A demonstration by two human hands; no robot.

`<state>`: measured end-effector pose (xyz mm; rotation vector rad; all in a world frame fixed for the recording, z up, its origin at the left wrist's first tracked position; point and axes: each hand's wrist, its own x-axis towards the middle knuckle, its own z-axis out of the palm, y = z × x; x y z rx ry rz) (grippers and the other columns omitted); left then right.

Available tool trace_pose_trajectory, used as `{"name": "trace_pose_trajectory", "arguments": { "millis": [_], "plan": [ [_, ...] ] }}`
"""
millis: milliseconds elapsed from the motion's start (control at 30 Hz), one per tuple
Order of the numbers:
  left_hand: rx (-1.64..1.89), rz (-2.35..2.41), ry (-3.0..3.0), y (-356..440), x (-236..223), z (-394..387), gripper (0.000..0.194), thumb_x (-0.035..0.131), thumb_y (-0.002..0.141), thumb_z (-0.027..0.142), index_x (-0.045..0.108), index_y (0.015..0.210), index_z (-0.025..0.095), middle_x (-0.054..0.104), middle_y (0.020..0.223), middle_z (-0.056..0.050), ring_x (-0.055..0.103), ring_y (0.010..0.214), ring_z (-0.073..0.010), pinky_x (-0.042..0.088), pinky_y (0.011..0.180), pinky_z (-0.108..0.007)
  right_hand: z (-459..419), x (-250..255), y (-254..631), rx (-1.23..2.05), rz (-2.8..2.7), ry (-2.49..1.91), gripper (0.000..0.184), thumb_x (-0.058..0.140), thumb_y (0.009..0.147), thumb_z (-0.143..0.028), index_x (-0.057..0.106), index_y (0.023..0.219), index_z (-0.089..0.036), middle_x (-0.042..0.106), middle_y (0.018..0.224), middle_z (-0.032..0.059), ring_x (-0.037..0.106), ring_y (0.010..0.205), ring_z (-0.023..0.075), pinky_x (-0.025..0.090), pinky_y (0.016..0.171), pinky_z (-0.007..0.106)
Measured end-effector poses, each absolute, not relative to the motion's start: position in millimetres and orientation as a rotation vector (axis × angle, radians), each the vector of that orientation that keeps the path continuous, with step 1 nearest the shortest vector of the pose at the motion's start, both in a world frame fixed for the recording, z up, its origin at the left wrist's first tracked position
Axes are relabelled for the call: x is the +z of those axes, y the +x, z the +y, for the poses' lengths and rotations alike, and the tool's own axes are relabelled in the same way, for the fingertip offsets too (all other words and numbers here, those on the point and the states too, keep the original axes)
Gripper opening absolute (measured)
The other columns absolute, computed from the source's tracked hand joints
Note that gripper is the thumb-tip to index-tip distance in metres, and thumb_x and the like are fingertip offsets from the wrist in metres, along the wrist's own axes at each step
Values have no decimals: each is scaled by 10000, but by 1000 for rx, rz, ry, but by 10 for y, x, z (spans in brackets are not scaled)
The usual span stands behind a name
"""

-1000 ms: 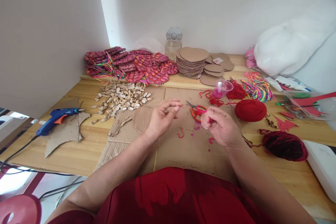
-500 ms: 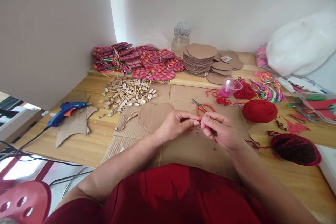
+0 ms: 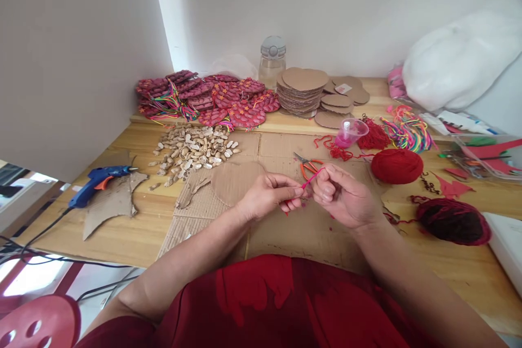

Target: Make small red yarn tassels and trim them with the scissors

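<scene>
A short pink strand (image 3: pixel 312 178), apparently yarn, is stretched between my two hands. My left hand (image 3: pixel 274 193) pinches its lower end between thumb and forefinger, and a bit of red hangs below those fingers. The upper end is pinched by my right hand (image 3: pixel 346 194), whose other fingers are curled in. Just behind the strand, orange-handled pliers or snips (image 3: pixel 306 165) lie on the cardboard sheet (image 3: pixel 285 239). A heart-shaped cardboard piece (image 3: pixel 232 180) rests left of my left hand.
Peanut shells (image 3: pixel 199 147) are heaped at left, near a blue glue gun (image 3: pixel 100 180) with a cord. Decorated red pieces (image 3: pixel 232 99) and stacked cardboard shapes (image 3: pixel 304 92) stand behind. Red yarn balls (image 3: pixel 397 166), a plastic cup (image 3: pixel 350 131) and a clear tray (image 3: pixel 489 155) are at right.
My hands have moved slightly apart, the right one rising and turning, so the pink strand now shows taut between them. The whole view has shifted a little.
</scene>
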<state>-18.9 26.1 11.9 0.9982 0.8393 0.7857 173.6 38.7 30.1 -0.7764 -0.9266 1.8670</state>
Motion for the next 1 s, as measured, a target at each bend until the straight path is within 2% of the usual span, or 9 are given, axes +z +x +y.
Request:
{"name": "trace_pose_trajectory", "arguments": {
  "millis": [67,133,233,433,533,633,833,900,1000],
  "plan": [
    [818,848,972,-190,116,259,322,777,750,391,736,862,92,677,646,-39,591,531,-74,457,508,-183,384,300,1725,1840,-953,-813,300,691,807,-514,634,828,-220,502,602,-35,422,516,103,316,480,237],
    [841,863,942,-186,114,259,330,781,740,397,729,861,95,678,648,-37,594,534,-79,458,508,-188,384,278,1709,1773,-1060,-912,375,677,799,-584,652,847,-213,552,662,-18,442,535,101,317,476,239],
    [868,888,907,-177,122,261,351,790,723,411,718,873,102,685,674,-36,605,547,-85,461,501,-189,384,228,1673,1614,-1291,-1075,320,734,782,-503,662,778,-191,576,675,-13,425,534,81,311,479,238],
    [840,870,937,-166,115,269,383,754,749,472,703,824,99,683,700,-49,594,546,-82,452,484,-183,380,181,1626,1450,-1381,-1083,231,790,731,-384,723,856,-202,682,828,27,501,614,99,364,511,248],
    [798,845,973,-168,87,265,391,739,765,479,711,878,105,689,730,-54,594,570,-82,456,502,-183,383,174,1635,1490,-1337,-1048,211,785,740,-387,709,807,-201,670,784,21,527,610,104,388,517,249],
    [739,857,1028,-174,72,259,379,739,772,454,718,931,110,678,729,-46,573,573,-71,394,467,-155,392,171,1663,1535,-1217,-998,224,784,745,-396,680,783,-201,629,690,-3,543,584,105,388,510,238],
    [631,885,1228,-178,49,279,361,650,839,455,722,968,125,686,752,-50,575,582,-86,324,415,-153,450,185,1742,1464,-1010,-971,221,808,727,-377,680,771,-203,579,635,-21,488,558,84,342,479,202],
    [689,960,1334,-177,35,297,332,639,850,413,729,1009,136,705,775,-59,592,619,-104,354,438,-164,473,196,1758,1439,-972,-958,224,825,706,-377,686,756,-208,579,636,-23,472,539,77,330,474,201],
    [1000,1113,1451,-182,32,326,310,646,845,324,725,1102,170,735,1017,-89,648,856,-156,472,580,-192,482,207,1760,1384,-979,-949,213,827,703,-380,702,754,-215,582,646,-24,452,522,69,323,477,206]
  ]
}}
